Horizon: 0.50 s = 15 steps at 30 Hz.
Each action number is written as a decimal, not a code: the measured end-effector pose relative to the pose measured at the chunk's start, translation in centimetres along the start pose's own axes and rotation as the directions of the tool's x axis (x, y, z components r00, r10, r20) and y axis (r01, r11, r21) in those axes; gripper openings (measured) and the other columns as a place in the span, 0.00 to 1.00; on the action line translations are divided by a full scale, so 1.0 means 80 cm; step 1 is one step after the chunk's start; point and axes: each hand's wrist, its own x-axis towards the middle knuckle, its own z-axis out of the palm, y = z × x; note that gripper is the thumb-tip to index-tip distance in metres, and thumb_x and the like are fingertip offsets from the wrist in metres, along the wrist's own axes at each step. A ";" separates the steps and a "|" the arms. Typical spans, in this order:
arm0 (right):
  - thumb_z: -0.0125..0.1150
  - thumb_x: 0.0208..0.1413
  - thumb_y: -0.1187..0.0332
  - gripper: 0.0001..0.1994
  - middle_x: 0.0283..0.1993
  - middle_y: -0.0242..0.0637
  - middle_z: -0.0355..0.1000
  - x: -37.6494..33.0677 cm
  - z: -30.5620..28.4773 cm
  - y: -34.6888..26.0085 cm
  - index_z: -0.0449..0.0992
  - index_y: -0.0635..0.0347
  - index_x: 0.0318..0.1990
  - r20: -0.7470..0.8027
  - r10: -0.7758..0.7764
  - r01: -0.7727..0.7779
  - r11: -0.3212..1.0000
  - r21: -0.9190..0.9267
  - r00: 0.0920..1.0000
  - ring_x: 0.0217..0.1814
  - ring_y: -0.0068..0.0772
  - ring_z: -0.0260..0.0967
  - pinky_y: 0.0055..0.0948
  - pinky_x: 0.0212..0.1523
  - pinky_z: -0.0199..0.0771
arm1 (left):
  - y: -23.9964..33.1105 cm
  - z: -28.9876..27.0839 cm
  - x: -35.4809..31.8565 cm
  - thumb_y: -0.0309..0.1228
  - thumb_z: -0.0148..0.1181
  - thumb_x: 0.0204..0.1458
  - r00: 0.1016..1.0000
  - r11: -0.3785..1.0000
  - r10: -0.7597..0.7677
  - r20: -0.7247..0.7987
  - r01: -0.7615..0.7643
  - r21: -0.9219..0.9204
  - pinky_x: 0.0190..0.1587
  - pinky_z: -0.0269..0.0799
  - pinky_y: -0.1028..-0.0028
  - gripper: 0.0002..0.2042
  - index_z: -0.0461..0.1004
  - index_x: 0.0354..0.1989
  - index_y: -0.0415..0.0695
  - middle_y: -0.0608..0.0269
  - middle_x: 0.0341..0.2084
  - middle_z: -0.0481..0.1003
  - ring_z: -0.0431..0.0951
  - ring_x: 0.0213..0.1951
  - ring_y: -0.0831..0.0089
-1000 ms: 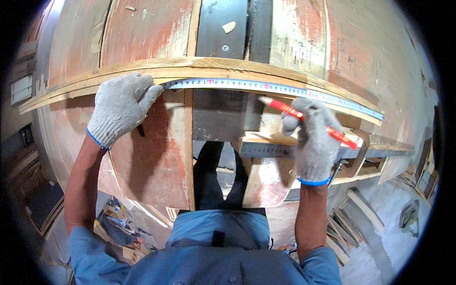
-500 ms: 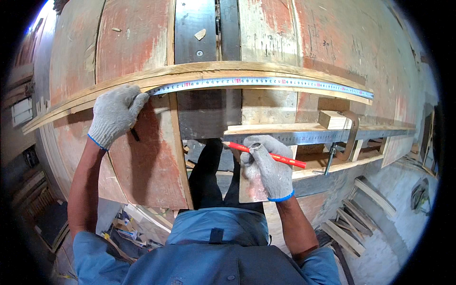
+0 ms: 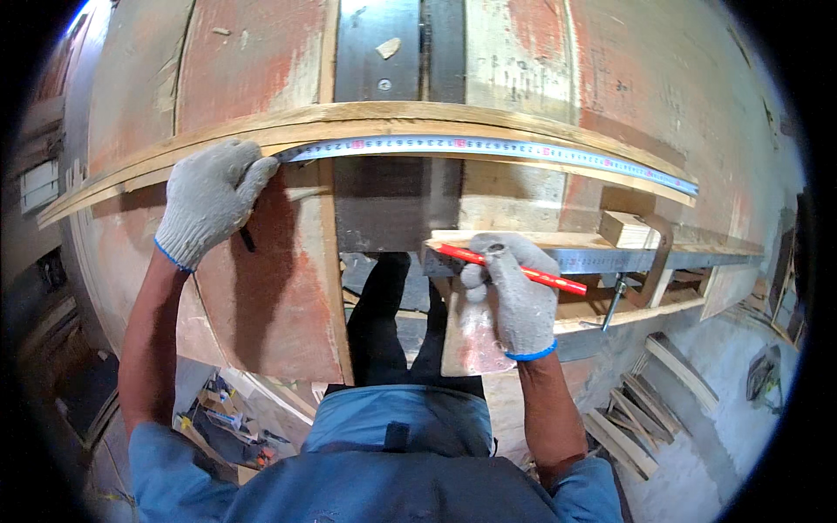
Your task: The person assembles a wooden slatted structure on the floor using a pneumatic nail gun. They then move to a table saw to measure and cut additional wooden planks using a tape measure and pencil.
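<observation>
Tape blade runs left to right along the near side of the long wooden strips, its long axis following theirs, its right end close to their right tip. The strips cross the desk and the dark board. The gloved left hand is closed at the blade's left end, thumb against curled fingers, pinching the tape; whether it grips the strips too, I cannot tell. The gloved right hand pinches a red pencil between thumb and fingers, just in front of the steel ruler. The pencil slants, its sharpened tip pointing left and slightly away from the person, near the ruler's left end. A C-clamp and a wooden block stand at the ruler, right of that hand. Open room lies between the strips and the ruler, across bare boards. The desk's near edge breaks into a gap, where the person's legs show, between the two hands.
</observation>
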 end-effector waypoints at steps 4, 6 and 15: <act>0.53 0.69 0.69 0.12 0.29 0.38 0.78 0.002 0.000 0.003 0.80 0.69 0.46 -0.019 -0.034 0.033 0.998 -0.044 0.999 0.26 0.23 0.72 0.23 0.27 0.73 | -0.003 0.002 0.003 0.42 0.58 0.63 1.000 1.000 -0.008 0.018 0.009 -0.026 0.35 0.70 0.55 0.15 0.74 0.31 0.42 0.50 0.26 0.73 0.76 0.31 0.48; 0.53 0.69 0.69 0.13 0.29 0.38 0.77 0.003 0.000 0.005 0.80 0.70 0.46 -0.020 -0.048 0.046 0.997 -0.069 0.999 0.26 0.23 0.72 0.23 0.26 0.72 | -0.004 0.001 0.003 0.43 0.59 0.63 0.998 0.999 -0.040 0.053 0.041 -0.036 0.35 0.70 0.54 0.16 0.75 0.31 0.42 0.50 0.26 0.74 0.76 0.32 0.47; 0.55 0.68 0.70 0.11 0.28 0.39 0.79 0.008 0.000 0.007 0.82 0.69 0.45 -0.016 -0.104 0.102 0.993 -0.063 0.994 0.24 0.22 0.73 0.22 0.25 0.74 | -0.010 0.000 0.005 0.44 0.58 0.63 0.995 0.998 -0.048 0.088 0.051 -0.029 0.36 0.71 0.53 0.17 0.76 0.32 0.42 0.49 0.27 0.75 0.77 0.32 0.47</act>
